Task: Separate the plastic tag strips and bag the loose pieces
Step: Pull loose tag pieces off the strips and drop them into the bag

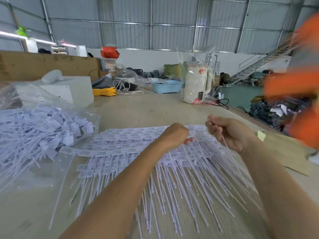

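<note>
At frame centre, left hand (177,133) pinched tag strips (138,152); right hand (227,133) gripped single tag (225,144). Best pulled sideways, strip pinned flat.
</note>
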